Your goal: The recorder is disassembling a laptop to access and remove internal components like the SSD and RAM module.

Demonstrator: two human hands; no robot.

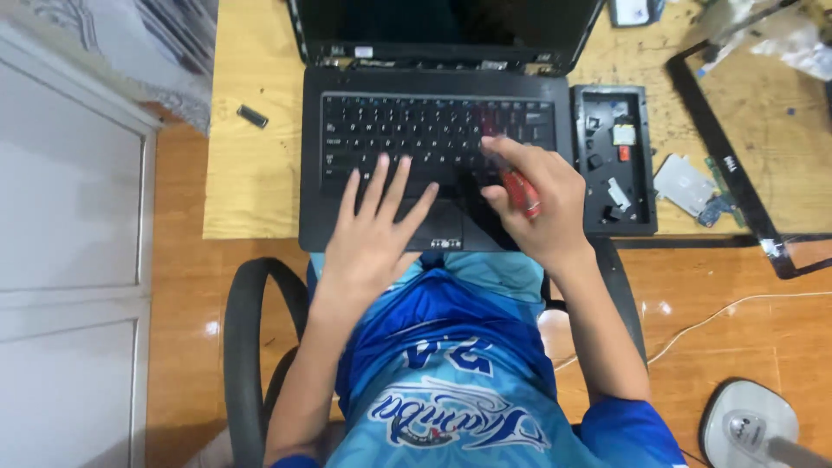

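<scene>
A black laptop (347, 217) lies open on a plywood table (251, 182), its dark screen tilted back. My left hand (374, 230) rests flat with fingers spread over the lower keys and the touchpad area, holding nothing. My right hand (536, 208) is closed around a red-handled screwdriver (523, 192), with the handle sticking out of the fist and the tip end toward the right part of the keyboard (407, 130). The tip itself is hidden by my fingers.
A black tray (643, 156) with small parts sits right of the laptop. A black screen bezel frame (719, 139), a small circuit board (718, 208) and a plastic bag (797, 43) lie further right. A small dark piece (252, 115) lies left. Chair arms, a white cable and a fan base are below.
</scene>
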